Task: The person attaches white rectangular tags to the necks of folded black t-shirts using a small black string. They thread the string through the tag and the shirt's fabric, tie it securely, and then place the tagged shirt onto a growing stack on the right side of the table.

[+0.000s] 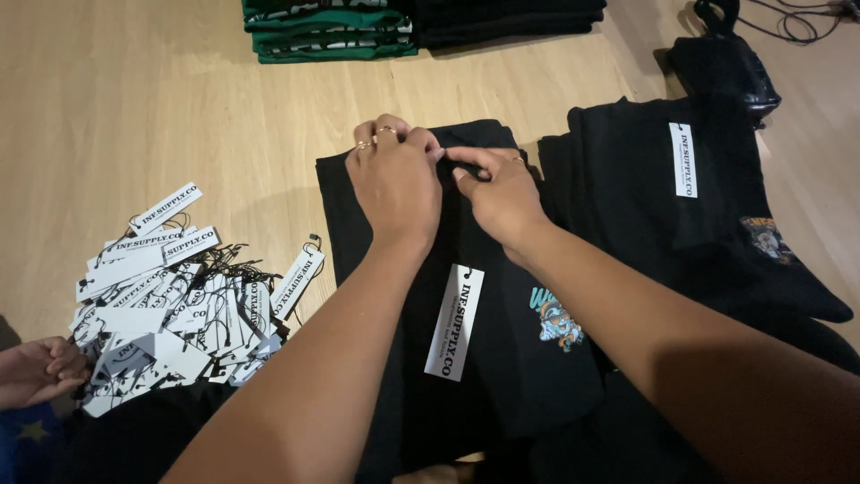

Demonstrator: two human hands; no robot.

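Observation:
A folded black T-shirt [488,358] with a small blue and orange print lies on the wooden table in front of me. A white paper hang tag [454,321] rests on its middle. My left hand [394,179], with rings on two fingers, and my right hand [503,193] meet at the shirt's far edge, near the collar, with fingertips pinched on the black fabric. What sits between the fingertips is hidden.
A heap of white hang tags with black strings [170,305] lies at the left. Another person's hand [36,369] rests beside it. A second black shirt with a tag [685,202] is at the right. Folded green [327,36] and black garments and a black bag [721,67] lie at the far edge.

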